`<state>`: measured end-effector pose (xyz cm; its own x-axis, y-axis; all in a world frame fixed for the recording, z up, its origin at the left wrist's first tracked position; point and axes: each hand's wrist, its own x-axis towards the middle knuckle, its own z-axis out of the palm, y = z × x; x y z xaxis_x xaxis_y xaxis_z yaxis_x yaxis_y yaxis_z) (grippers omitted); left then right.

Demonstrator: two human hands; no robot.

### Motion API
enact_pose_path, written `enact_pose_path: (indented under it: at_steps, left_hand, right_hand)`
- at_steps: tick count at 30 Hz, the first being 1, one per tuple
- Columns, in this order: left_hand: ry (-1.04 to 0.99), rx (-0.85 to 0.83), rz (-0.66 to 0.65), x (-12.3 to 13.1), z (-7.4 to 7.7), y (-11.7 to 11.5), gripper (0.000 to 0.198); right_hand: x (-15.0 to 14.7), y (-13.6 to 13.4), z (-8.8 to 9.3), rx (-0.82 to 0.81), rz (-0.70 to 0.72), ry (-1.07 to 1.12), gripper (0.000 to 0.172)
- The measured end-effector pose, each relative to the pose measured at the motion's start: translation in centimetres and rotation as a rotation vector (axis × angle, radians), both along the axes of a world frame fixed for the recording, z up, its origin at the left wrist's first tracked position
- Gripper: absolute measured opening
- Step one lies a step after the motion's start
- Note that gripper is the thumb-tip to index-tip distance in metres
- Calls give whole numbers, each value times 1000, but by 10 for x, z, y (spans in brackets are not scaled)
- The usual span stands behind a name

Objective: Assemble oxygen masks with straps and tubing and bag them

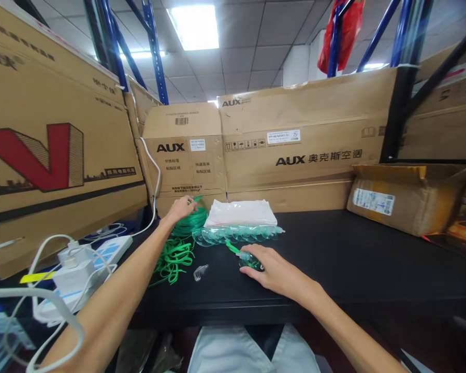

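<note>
The coil of cord [190,225] is a glossy deep green, and the loose strands [174,260] are brighter, nearer to grass — both vivid against the plain black tabletop [314,248]. The row of plastic pieces [236,234] is see-through sea-green (almost mint in places), and the packet [241,213] is white. The left carton [62,77] is tan, with a big red V [58,155] shaded in hatching; the long back carton [314,119] is brown, lettered in black. The rack post [155,52] is blue, the hanging bag [340,36] red — and the power strip [117,249] white with blue panels.
</note>
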<state>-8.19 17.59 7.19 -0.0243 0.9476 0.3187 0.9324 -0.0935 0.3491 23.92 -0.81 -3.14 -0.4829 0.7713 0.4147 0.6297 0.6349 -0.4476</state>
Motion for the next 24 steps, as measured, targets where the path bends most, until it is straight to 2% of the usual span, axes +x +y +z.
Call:
enact_pose_path:
  at_steps: [7,12,15,19,24]
  left_hand:
    - [-156,75,5,-9,1,3,31]
    - [-232,255,14,-13,14,-4,34]
    - [-280,391,20,-14,27,-12,34]
    - [-345,569,8,-10,53,-27,41]
    - [-381,703,-140,9,85,-57,43]
  right_hand:
    - [-1,2,-1,-3,12,1,49]
    - [1,1,-1,-8,9,15,51]
    - [1,1,0,-16,19,16,50]
    - [1,1,-1,-35,13,24,52]
    - [4,-1,1,-64,21,62,53]
